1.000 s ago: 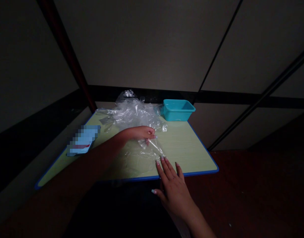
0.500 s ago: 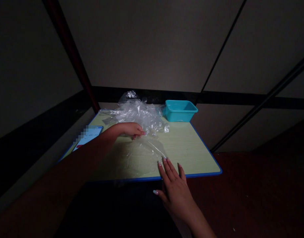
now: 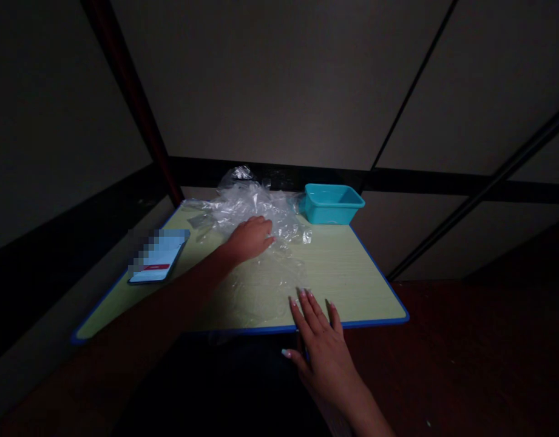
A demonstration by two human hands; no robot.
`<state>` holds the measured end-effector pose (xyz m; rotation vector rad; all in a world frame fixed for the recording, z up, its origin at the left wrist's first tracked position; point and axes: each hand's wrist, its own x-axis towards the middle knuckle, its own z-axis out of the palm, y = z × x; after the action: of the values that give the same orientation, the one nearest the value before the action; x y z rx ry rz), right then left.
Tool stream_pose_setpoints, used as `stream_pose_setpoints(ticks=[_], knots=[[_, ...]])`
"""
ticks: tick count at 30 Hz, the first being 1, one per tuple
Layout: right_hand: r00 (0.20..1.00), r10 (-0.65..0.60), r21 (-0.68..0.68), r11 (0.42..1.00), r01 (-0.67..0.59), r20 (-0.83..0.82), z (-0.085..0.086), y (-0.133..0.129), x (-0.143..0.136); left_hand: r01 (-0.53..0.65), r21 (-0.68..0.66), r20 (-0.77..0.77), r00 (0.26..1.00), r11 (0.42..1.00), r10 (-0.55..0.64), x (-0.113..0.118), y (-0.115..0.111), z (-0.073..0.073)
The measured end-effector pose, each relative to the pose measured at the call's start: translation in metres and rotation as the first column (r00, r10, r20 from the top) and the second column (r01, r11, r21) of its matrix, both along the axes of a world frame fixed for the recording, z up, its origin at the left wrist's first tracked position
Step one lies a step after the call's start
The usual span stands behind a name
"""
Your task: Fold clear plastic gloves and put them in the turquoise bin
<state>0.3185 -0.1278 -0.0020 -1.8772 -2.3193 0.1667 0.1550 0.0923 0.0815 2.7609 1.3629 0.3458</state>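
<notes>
A rumpled heap of clear plastic bags (image 3: pixel 233 206) lies at the back of the small table. My left hand (image 3: pixel 252 237) is palm down at the near side of this heap, its fingers curled into the plastic and its thumb beside them; the fingertips are partly hidden. Nearer to me, a flat clear plastic bag (image 3: pixel 261 291) is spread over the table and reaches its front edge. At that bag's right side rests my right hand (image 3: pixel 325 352), open, fingers stretched and apart, the fingertips on the tabletop by the bag's border.
A turquoise plastic basket (image 3: pixel 334 213) stands at the back right, close to the heap. On the left lies a phone (image 3: pixel 163 252) with a lit screen, partly pixelated. The pale wooden tabletop (image 3: pixel 352 267) has a blue rim. Dark panelled walls (image 3: pixel 279 85) rise behind it.
My left hand has moved slightly up and away from me, turning from a pinch on the plastic to palm down with fingers curled. More of the phone shows. My right hand has stayed put.
</notes>
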Motion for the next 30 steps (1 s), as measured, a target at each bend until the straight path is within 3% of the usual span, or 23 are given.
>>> stream_pose_setpoints(ticks=[2, 4, 7, 10, 13, 19, 24, 27, 30], knots=[[1.0, -0.004, 0.003, 1.0, 0.004, 0.005, 0.0, 0.0, 0.0, 0.249, -0.064, -0.008, 0.968, 0.966, -0.25, 0.014, -0.018, -0.006], [1.0, 0.002, 0.003, 1.0, -0.002, 0.005, 0.0, 0.0, 0.0, 0.415, -0.158, 0.018, 0.909, 0.896, -0.417, 0.023, -0.032, -0.018], [1.0, 0.016, -0.003, 1.0, -0.016, 0.003, 0.001, 0.0, 0.001, 0.44, -0.269, -0.009, 0.889, 0.857, -0.459, 0.026, -0.044, -0.041], [1.0, 0.022, -0.012, 1.0, -0.022, 0.004, 0.0, 0.0, 0.002, 0.415, -0.301, -0.046, 0.893, 0.859, -0.447, 0.022, -0.048, -0.058], [1.0, 0.021, -0.012, 1.0, -0.021, 0.006, 0.0, 0.0, 0.002, 0.412, -0.262, -0.059, 0.896, 0.873, -0.44, 0.02, -0.048, -0.065], [1.0, -0.007, -0.004, 1.0, 0.007, 0.012, -0.001, -0.001, 0.0, 0.325, -0.042, -0.01, 0.946, 0.945, -0.325, 0.019, -0.051, -0.05], [0.999, 0.001, 0.032, 0.999, 0.001, -0.037, -0.003, -0.006, 0.004, 0.106, 0.074, 0.076, 0.991, 0.992, -0.112, -0.015, -0.067, -0.03], [0.993, -0.025, 0.06, 0.998, 0.032, -0.115, 0.0, -0.005, 0.008, 0.045, 0.077, 0.045, 0.998, 0.996, -0.048, -0.043, -0.084, -0.033], [0.982, -0.056, 0.054, 0.996, 0.067, -0.18, 0.01, 0.01, 0.005, 0.043, 0.056, 0.002, 0.999, 0.997, -0.043, -0.058, -0.101, -0.047]])
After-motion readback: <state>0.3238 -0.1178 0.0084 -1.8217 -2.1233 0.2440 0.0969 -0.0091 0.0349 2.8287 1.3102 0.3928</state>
